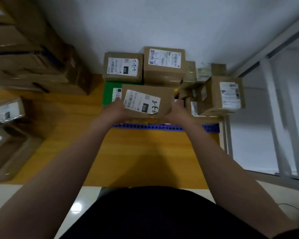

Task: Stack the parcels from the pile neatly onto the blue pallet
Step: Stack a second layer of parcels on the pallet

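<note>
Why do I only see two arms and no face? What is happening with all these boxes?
The camera sits on a person's head and looks down, so you see only their arms. Their left hand and right hand hold a brown parcel by its two sides, with the white label facing up. Below it lies the blue pallet. Other boxes already sit on it, like the box marked 220 and a green box. At the left wait more parcels.
</note>
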